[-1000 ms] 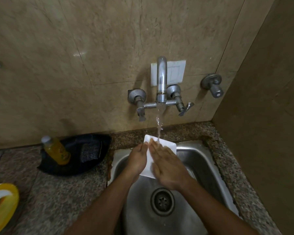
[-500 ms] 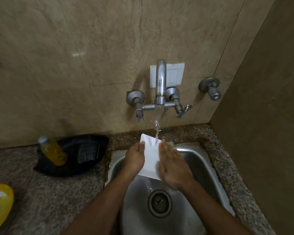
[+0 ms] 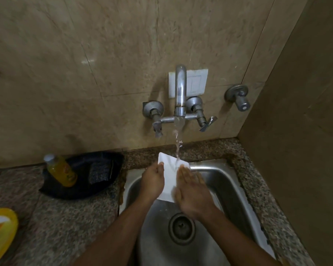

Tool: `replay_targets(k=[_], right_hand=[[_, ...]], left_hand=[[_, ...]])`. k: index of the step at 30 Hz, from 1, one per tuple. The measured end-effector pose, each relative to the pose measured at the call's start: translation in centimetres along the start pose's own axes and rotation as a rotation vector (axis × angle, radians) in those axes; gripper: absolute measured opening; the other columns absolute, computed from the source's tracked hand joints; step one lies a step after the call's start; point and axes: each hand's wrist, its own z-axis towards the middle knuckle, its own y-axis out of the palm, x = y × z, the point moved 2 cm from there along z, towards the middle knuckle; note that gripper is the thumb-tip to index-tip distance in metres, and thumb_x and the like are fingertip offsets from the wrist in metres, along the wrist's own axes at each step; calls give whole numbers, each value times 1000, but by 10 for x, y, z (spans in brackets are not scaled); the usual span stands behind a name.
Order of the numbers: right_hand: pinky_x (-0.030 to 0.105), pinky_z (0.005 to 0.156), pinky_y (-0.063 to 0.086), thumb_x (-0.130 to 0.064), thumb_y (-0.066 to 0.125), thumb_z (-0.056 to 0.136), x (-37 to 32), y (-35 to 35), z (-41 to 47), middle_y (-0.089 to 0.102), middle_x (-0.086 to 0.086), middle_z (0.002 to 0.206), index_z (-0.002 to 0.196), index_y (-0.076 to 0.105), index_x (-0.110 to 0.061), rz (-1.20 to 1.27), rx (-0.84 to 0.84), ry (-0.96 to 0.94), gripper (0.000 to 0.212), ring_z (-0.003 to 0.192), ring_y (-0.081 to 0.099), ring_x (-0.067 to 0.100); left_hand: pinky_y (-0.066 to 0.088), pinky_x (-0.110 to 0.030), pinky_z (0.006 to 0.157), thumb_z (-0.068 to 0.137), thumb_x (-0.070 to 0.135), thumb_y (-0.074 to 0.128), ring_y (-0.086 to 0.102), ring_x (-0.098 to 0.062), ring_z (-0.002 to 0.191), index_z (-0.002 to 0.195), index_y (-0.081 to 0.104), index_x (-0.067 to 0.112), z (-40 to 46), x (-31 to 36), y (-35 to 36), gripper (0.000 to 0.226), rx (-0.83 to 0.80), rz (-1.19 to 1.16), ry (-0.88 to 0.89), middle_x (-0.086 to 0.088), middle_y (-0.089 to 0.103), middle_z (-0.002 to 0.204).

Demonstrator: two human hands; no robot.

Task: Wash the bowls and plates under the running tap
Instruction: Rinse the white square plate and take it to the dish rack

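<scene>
Your left hand (image 3: 153, 182) grips the white square plate (image 3: 169, 177) under the metal tap's (image 3: 180, 89) stream; your right hand (image 3: 192, 194) lies flat on it, hiding its right edge. The black tray (image 3: 81, 192) holds 1 yellow bottle (image 3: 62, 172).

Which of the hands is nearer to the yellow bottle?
Left. The left hand grips the white plate on the side toward the yellow bottle; the right hand rests on the plate's far side.
</scene>
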Motion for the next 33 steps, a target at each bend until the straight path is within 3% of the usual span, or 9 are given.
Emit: replay_targets(k=[5,9,14,18,20,23,27,31,33], right_hand=[[44,118,-5,-46,13,92,-8,6,-11,16,13,161,155,16,-6,-13,-15,-71,75,150,14,26],[40,116,-13,-49,5,88,2,5,4,-4,9,162,156,3,-8,2,-5,-21,78,151,-2,23],[50,121,13,-43,25,95,0,35,-32,12,8,161,154,19,-8,-22,-51,-121,69,149,16,23],[49,122,5,-43,20,96,7,36,-9,7,13,162,155,12,-5,-27,-25,-11,71,150,9,27],[48,122,2,-43,18,95,1,44,-18,-2,11,162,156,4,-7,-17,-72,-83,72,151,-3,23],[48,121,2,-41,25,95,8,49,-29,2,7,162,156,9,-9,-40,-82,-141,70,151,3,21],[51,121,7,-42,17,94,12,46,-2,2,11,163,156,6,-7,-17,-76,-35,72,151,2,23],[44,121,-6,-45,16,92,13,53,-37,-8,1,162,156,-1,-15,-10,-159,-126,73,150,-7,16],[42,121,-8,-44,17,92,16,50,-30,-1,2,163,157,4,-14,-28,-109,-83,72,151,-1,15]], left_hand=[[47,-35,72,102,31,42,63,-29,82,92,67,4,13,-1,-11,38,55,-50,18,-14,69,87],[51,-37,75,102,35,42,64,-25,83,97,67,7,7,-6,1,38,7,-69,0,-12,69,90],[50,-31,77,101,41,42,63,-18,90,108,66,12,8,-23,3,39,-14,-148,-83,-5,69,101],[50,-33,76,101,42,40,63,-18,87,105,66,11,5,-26,15,40,-20,-136,-71,-7,70,99],[47,-30,74,102,39,42,63,-19,87,105,66,9,10,-25,15,40,3,-162,-81,-7,69,99],[51,-30,76,101,39,43,64,-18,87,103,66,9,11,-32,15,39,14,-186,-93,-8,70,99],[41,-24,59,102,35,43,56,-11,69,86,61,10,13,-23,20,35,19,-181,-67,-8,64,82],[51,-31,75,101,40,43,63,-19,84,101,68,9,16,-34,24,40,36,-215,-110,-9,70,95],[54,-39,84,101,44,41,64,-21,90,106,67,12,11,-36,29,41,40,-250,-143,-7,70,99]])
